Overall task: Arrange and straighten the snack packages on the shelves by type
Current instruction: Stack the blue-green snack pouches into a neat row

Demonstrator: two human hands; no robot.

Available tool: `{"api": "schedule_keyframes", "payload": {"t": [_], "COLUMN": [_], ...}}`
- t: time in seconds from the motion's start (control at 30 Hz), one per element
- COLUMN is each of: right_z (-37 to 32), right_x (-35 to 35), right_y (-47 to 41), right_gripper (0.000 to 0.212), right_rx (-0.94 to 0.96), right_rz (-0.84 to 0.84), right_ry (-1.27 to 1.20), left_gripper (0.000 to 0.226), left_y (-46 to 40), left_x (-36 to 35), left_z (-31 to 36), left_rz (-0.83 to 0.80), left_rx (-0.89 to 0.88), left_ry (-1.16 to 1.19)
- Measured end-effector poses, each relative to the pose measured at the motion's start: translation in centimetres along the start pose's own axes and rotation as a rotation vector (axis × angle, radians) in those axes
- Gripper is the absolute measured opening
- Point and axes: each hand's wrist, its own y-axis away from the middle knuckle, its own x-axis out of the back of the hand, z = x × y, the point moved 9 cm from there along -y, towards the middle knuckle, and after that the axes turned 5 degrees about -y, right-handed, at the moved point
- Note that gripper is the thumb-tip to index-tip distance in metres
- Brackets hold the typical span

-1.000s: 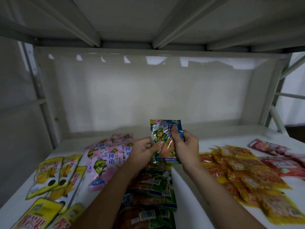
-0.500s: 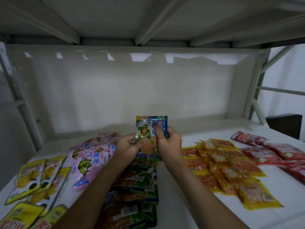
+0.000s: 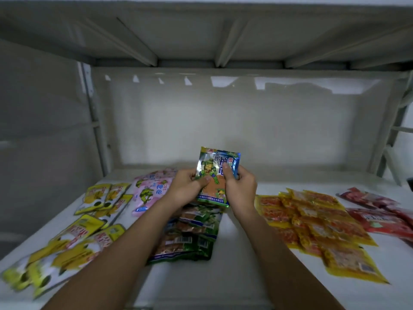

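Both hands, left [image 3: 186,189] and right [image 3: 241,190], pinch turtle packet [image 3: 218,175] above green stack [image 3: 192,231]; I should lay it flat, edges squared.

Left hand [image 3: 186,187], right hand [image 3: 241,189] raised, fingers curled.

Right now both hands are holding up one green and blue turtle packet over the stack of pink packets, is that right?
Not quite. In the head view the left hand and right hand do hold the turtle packet together, but it is above the stack of green packets. The pink packets lie further left on the shelf.
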Motion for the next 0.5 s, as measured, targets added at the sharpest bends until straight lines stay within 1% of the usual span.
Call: {"api": "schedule_keyframes", "payload": {"t": [0.07,0.13,0.23,0.33,0.4,0.5], "right_z": [-1.0,-2.0,-2.2,-4.2,-7.0,-11.9], "right_x": [-1.5,-2.6,-3.5,-5.2,-7.3,-10.6], "right_y": [0.2,0.8,2.6,4.9,7.1,11.3], "right_gripper": [0.034,0.024,0.020,0.018,0.023,0.042], "right_rx": [0.003,-0.026,-0.132,-0.179,-0.235,-0.297], "right_rz": [-0.081,-0.159,-0.266,-0.347,-0.399,-0.516], "right_ry": [0.001,-0.029,-0.076,-0.037,0.008,0.057], "left_gripper": [0.006,0.005,0.009,0.017,0.014,0.011], "left_y": [1.2,3.1,6.6,10.8,14.3,19.7], "left_x": [1.7,3.4,5.2,7.9,10.3,14.4], "left_z": [-0.3,0.2,1.6,2.5,3.8,5.9], "left_rz": [0.078,0.145,0.169,0.192,0.202,0.278], "left_rx": [0.053,0.076,0.102,0.184,0.259,0.390], "left_ry": [0.008,-0.011,-0.038,-0.012,0.007,0.020]}}
